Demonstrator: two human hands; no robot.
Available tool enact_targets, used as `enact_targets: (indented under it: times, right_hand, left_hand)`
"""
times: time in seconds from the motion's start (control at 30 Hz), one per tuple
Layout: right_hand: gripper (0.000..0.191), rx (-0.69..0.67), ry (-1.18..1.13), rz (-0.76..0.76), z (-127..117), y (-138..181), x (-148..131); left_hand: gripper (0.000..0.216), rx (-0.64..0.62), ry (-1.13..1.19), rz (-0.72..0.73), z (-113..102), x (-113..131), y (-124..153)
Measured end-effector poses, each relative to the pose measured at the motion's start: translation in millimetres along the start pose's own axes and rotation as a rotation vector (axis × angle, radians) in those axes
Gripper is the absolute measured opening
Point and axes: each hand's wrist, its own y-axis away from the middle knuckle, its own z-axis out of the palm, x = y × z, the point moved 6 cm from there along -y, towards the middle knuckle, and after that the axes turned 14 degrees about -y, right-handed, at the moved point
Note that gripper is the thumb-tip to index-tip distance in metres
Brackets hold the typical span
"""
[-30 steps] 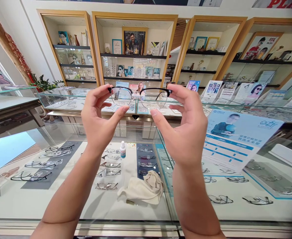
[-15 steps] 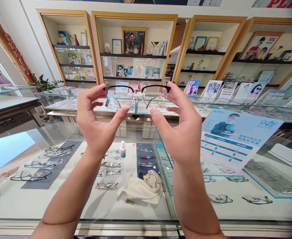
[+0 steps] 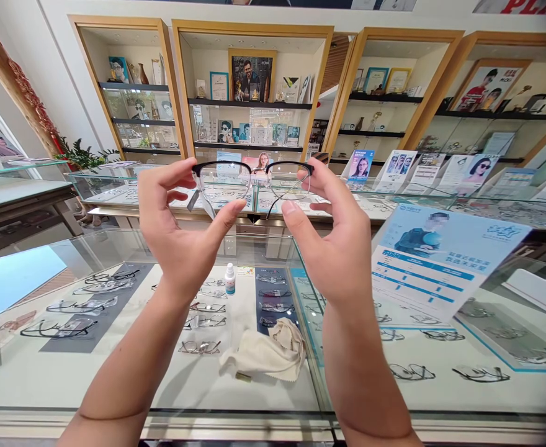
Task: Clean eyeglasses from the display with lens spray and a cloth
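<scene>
A pair of eyeglasses (image 3: 257, 171) with dark upper rims and clear lenses is held up level above the counter. My left hand (image 3: 180, 217) grips its left end between the fingers, the thumb stretched out below the lens. At the other end, my right hand (image 3: 326, 226) holds the frame's right corner, its thumb below that lens. The temples hang down behind the lenses, and a pale tag shows by the left one. Beneath the hands, a cream cloth (image 3: 273, 352) lies crumpled on the glass counter near a small white spray bottle (image 3: 229, 279).
Several eyeglass frames (image 3: 199, 347) lie in rows in the glass display counter (image 3: 161, 391). A blue and white printed sign (image 3: 445, 261) stands at the right. Farther back is another glass counter (image 3: 100, 192) with small signs, before wood-framed wall shelves (image 3: 254, 28).
The eyeglasses have shifted slightly and turned a little, their temples now hanging lower. My right hand has moved a bit to the left. The cloth and bottle stay put.
</scene>
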Motion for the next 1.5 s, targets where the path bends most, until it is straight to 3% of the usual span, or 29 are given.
enact_targets:
  times: [0.53,0.77,1.1,1.5]
  right_hand:
    - [0.061,-0.008,-0.003,0.003,2,-1,9]
    - [0.061,0.009,-0.019,-0.013,2,-1,8]
    - [0.056,0.073,0.030,-0.084,1,-1,0]
    - [0.051,0.096,0.005,-0.080,2,-1,-4]
  left_hand:
    - [0.074,0.060,-0.034,0.128,-5,0,3]
    - [0.070,0.019,0.046,0.078,0,-8,2]
    - [0.075,-0.134,0.181,-0.020,28,-32,1]
    - [0.079,-0.125,0.197,-0.041,29,-28,3]
